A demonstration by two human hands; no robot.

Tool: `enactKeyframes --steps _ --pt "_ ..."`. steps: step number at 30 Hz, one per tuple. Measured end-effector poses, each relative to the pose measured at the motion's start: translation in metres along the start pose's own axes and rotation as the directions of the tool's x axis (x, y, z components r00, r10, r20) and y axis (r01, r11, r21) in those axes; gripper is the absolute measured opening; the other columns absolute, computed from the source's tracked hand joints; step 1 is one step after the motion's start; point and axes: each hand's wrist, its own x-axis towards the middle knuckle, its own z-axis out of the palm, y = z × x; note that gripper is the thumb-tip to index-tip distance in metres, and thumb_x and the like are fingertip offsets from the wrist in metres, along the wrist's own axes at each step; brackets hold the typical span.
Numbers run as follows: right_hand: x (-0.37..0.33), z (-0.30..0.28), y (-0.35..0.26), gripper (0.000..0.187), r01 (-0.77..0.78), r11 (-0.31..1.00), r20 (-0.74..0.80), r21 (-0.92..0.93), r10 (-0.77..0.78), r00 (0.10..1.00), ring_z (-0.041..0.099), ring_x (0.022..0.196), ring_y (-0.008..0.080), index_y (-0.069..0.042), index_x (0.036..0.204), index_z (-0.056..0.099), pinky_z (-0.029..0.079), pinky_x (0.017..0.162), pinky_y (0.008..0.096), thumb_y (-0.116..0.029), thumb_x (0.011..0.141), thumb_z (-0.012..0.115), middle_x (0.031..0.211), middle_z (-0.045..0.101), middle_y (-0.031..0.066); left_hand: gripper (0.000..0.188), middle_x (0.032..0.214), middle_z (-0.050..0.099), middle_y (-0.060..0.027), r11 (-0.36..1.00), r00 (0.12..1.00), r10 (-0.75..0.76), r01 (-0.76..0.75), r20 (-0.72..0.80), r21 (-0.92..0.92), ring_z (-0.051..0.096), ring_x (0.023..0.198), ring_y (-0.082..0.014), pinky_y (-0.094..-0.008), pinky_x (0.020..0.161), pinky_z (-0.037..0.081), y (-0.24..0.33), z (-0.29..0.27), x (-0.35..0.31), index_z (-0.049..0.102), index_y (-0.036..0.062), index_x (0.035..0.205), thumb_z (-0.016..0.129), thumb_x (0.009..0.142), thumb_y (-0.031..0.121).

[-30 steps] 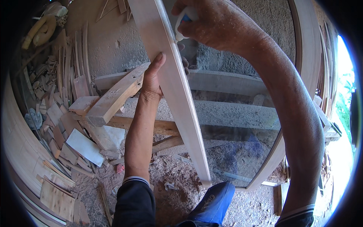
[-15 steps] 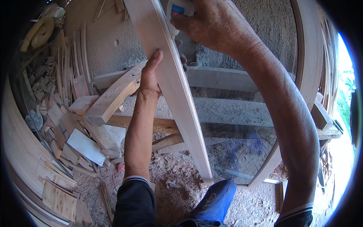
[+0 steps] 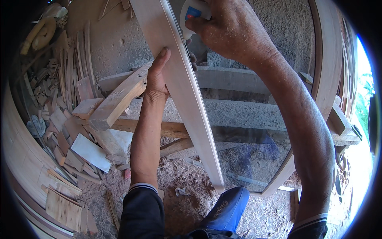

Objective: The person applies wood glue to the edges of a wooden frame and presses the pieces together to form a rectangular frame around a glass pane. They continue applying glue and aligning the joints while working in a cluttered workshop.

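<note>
In the head view, the long wooden bar (image 3: 181, 67) slants down the middle, and the sheet of glass (image 3: 242, 127) sits just to the right of it. The left hand (image 3: 156, 77) grips the bar from its left side, thumb on the front, with some fingers showing through the glass behind it. The right hand (image 3: 230, 34) is up by the top of the bar, on its right side, and its fingers are wrapped around a small white bottle (image 3: 194, 12). The bottle points down, with its thin tip (image 3: 186, 35) at the line where bar and glass meet. I can't tell if the tip touches, or if anything is coming out. What changed is small: the bottle has turned a bit, so more of its blue patch shows than one second ago. The left hand holds the bar at about the same spot. To me, that means the work is at this same edge, with one hand keeping the bar steady and the other aiming the bottle. A blue boot (image 3: 227, 207) is just below the bar's low end, and wood shavings (image 3: 179, 171) lie to its left.
</note>
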Motion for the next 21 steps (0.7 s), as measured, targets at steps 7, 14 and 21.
enactKeyframes --steps 7,14,21 --pt "-0.028 -0.001 -0.006 0.02 -0.082 0.996 0.08 -0.03 0.085 0.993 0.065 0.087 0.0429 0.003 0.094 0.059 0.051 0.073 0.0479 -0.014 0.083 0.063 0.093 0.062 0.0303 0.077 0.089 0.067 -0.0147 0.999 1.0 0.001 -0.001 -0.006 0.042 0.073 0.072 -0.0183 -0.0301 0.061 0.065 -0.002 -0.002 0.001 0.054 -0.0047 0.122 0.069 0.078 0.056" --pt "-0.073 0.015 -0.005 0.038 -0.196 0.976 0.068 -0.095 0.203 0.977 0.074 0.082 0.0314 0.003 0.119 0.06 0.063 0.07 0.0395 -0.017 0.089 0.067 0.095 0.07 0.0254 0.077 0.094 0.067 -0.0143 0.999 0.999 0.041 -0.041 0.016 0.0 0.072 0.085 -0.0184 -0.0303 0.071 0.064 0.0 0.005 0.0 0.047 -0.0034 0.134 0.063 0.084 0.052" --pt "-0.112 0.018 -0.01 0.037 -0.303 0.953 0.137 -0.018 0.303 0.943 0.074 0.084 0.0329 0.001 0.122 0.056 0.063 0.072 0.0406 -0.016 0.091 0.066 0.097 0.07 0.0253 0.074 0.091 0.067 -0.0144 0.996 0.989 0.044 -0.032 0.139 -0.088 0.072 0.08 -0.0212 -0.0334 0.071 0.063 -0.001 -0.001 0.005 0.047 -0.003 0.134 0.063 0.086 0.051"
